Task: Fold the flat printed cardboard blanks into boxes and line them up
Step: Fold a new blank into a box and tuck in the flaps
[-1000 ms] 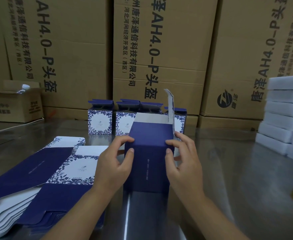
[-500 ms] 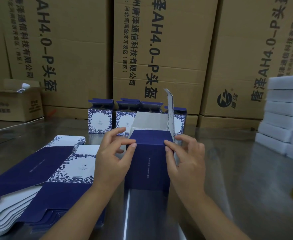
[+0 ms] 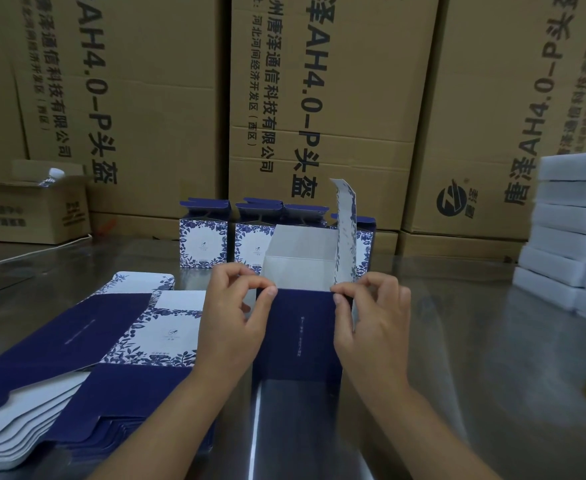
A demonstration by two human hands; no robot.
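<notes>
Box (image 3: 298, 327) on steel table (image 3: 475, 341)

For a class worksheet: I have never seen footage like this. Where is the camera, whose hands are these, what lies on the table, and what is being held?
No machine here: a person wears a camera on the head, looking forward and down at their own bare hands. The left hand and right hand pinch the top front edge of a dark blue half-folded box, upright on the metal table, its top open with one flap raised. Left of it lies a stack of flat printed blanks. Behind stands a row of folded boxes, then brown cartons. White blocks are stacked at the right.
</notes>
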